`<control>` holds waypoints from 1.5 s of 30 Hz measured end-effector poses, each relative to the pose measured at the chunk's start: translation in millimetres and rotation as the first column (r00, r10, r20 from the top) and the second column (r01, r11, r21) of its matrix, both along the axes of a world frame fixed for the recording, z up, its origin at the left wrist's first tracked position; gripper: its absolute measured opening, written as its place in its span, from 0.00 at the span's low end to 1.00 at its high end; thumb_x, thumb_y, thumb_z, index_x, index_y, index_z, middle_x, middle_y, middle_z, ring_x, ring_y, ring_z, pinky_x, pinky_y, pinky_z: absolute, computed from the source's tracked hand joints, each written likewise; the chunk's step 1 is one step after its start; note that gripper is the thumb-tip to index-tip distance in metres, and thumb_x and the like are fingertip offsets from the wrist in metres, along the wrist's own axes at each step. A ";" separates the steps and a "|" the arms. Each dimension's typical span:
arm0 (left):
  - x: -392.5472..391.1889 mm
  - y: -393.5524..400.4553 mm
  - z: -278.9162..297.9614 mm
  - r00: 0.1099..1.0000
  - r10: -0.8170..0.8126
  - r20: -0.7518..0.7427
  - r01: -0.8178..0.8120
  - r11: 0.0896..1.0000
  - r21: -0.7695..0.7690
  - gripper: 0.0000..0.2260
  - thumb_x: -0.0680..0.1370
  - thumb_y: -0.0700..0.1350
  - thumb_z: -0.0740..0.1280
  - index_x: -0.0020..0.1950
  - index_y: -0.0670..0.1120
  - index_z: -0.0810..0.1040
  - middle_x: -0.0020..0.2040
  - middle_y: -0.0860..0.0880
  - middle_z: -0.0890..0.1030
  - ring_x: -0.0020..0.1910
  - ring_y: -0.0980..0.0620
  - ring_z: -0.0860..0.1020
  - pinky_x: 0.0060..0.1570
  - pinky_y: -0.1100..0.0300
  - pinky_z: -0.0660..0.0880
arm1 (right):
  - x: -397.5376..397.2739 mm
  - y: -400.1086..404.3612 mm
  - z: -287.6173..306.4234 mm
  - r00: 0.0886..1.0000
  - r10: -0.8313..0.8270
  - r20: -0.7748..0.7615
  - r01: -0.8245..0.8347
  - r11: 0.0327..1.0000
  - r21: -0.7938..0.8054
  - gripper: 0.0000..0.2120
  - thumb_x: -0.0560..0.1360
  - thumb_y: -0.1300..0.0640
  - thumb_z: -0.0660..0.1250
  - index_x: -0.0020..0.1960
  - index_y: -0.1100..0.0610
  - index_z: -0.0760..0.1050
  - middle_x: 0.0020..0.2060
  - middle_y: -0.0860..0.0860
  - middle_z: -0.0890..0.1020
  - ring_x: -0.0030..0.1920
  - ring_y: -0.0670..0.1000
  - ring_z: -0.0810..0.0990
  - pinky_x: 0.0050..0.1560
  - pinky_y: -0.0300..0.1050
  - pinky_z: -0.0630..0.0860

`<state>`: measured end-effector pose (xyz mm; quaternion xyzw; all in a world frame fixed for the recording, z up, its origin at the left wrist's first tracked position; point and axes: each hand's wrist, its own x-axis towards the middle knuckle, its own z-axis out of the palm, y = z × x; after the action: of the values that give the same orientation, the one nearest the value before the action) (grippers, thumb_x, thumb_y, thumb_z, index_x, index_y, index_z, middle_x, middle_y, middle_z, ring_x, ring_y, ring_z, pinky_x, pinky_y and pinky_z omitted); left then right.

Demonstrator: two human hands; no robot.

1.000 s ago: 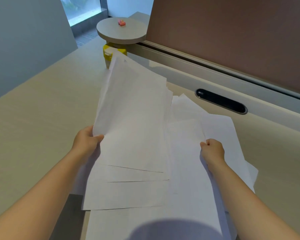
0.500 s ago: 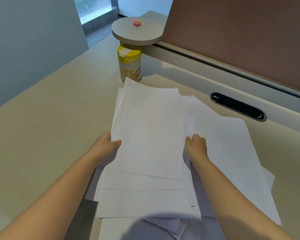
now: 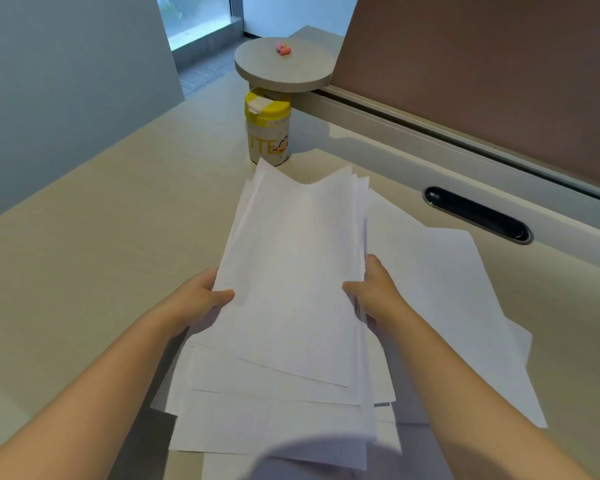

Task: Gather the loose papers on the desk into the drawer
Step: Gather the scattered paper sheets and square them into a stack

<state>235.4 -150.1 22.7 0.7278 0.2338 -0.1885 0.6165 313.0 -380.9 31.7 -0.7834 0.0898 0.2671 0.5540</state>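
Desk [image 3: 101,237] runs wide, brown partition panel [image 3: 499,64] along its far edge w/ dark cable slot [image 3: 478,214] just in front. Paper stack [image 3: 291,289] sits mid-desk, edges uneven, near end overhanging desk edge; more loose sheets [image 3: 447,289] fanned under it to the right. Left hand [image 3: 196,299] clamps stack's left edge, thumb on top; right hand [image 3: 374,292] closed on right edge. Round shelf [image 3: 284,69] & yellow-lid canister [image 3: 267,128] beyond the stack. Small pink bits [image 3: 283,49] on shelf.
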 end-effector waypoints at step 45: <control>24.9 -93.0 -24.3 0.942 0.331 0.053 -0.333 0.903 0.270 0.08 0.75 0.34 0.64 0.51 0.32 0.77 0.50 0.36 0.81 0.56 0.38 0.77 0.49 0.57 0.67 | 9.7 -156.6 -10.4 0.978 -0.019 0.208 0.146 0.773 -0.617 0.07 0.75 0.63 0.54 0.47 0.63 0.71 0.51 0.58 0.71 0.51 0.58 0.70 0.51 0.48 0.67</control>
<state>260.3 -243.1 -1.6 0.7565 0.3763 -0.0444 0.5330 322.7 -537.5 21.3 -0.9402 0.1551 0.1211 0.2779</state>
